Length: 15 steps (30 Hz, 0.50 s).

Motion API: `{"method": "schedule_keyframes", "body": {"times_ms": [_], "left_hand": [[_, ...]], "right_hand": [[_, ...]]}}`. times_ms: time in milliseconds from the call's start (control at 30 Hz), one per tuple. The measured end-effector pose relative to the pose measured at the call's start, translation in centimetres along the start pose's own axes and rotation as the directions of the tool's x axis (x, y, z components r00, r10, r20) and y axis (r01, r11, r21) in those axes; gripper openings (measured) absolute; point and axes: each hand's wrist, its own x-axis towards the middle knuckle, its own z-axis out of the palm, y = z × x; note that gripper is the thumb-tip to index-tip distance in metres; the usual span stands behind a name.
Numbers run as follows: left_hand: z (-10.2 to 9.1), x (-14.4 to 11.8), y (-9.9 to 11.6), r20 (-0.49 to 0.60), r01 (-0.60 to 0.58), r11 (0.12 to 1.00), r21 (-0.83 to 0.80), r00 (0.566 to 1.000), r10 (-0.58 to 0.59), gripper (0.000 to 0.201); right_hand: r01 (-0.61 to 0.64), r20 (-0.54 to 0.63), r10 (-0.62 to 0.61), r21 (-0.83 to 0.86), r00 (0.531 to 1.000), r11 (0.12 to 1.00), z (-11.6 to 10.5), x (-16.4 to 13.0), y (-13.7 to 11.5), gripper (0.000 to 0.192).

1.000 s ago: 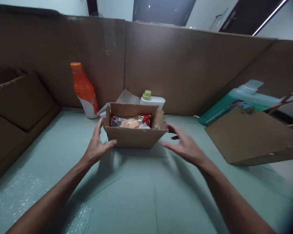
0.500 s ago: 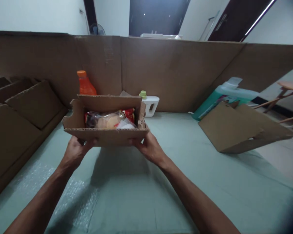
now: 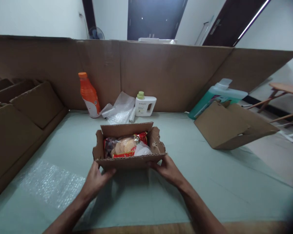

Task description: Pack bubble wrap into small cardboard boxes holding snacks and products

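A small open cardboard box [image 3: 132, 163] is held between my two hands, low over the pale green cloth; whether its base touches the cloth I cannot tell. Inside lie clear and red plastic packets of food [image 3: 124, 146], with round pale pieces showing through, and a crumpled white piece of plastic [image 3: 142, 149]. My left hand [image 3: 97, 178] grips the near left corner, its thumb on the front wall. At the near right corner my right hand [image 3: 168, 169] is closed the same way. The other fingers of both hands are partly hidden by the box.
Behind the box stand an orange bottle [image 3: 89, 96], bubble wrap [image 3: 120, 109] and a white jug [image 3: 144, 106]. A green-blue liquid bottle [image 3: 210, 96] leans behind a tilted cardboard box [image 3: 224, 126] at right. More cardboard [image 3: 14, 130] fills the left, near flat bubble wrap [image 3: 51, 183].
Both hands have brought the box lower and a little to the right. The bubble wrap and lower orange bottle behind it now show. The view has shifted slightly.
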Motion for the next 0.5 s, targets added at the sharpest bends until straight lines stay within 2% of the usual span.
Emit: {"method": "schedule_keyframes", "body": {"times_ms": [100,167,233,300,400,500], "left_hand": [[1.2,-4.6,-1.2,0.006,-0.082,0.996,0.045,0.997,0.082,0.072],[1.2,-6.0,-1.6,0.054,-0.144,0.988,0.059,0.989,0.141,0.068],[0.7,-5.3,-1.5,0.066,-0.169,0.983,0.072,0.984,0.164,0.069],[0.5,-3.4,-1.1,0.061,-0.17,0.982,0.081,0.984,0.165,0.077],[1.4,-1.8,-0.9,0.206,-0.155,0.987,0.038,0.968,0.144,0.089],[3.6,-4.0,-2.0,0.371,-0.081,0.997,0.016,0.926,0.069,0.086]], "right_hand": [[-0.069,0.066,0.054,0.248,0.996,0.966,-2.8,1.4,2.5,0.057],[-0.098,0.067,0.08,0.334,0.995,0.938,-4.6,2.5,3.9,0.063],[-0.099,-0.058,0.129,0.371,0.99,0.923,-5.6,3.4,4.7,0.069],[-0.096,-0.206,0.179,0.358,0.962,0.929,-5.7,3.4,5.2,0.065],[-0.138,-0.274,0.229,0.316,0.934,0.939,-4.5,0.3,5.1,0.053],[-0.171,-0.234,0.232,0.255,0.944,0.952,-2.2,-6.0,4.1,0.058]]}}
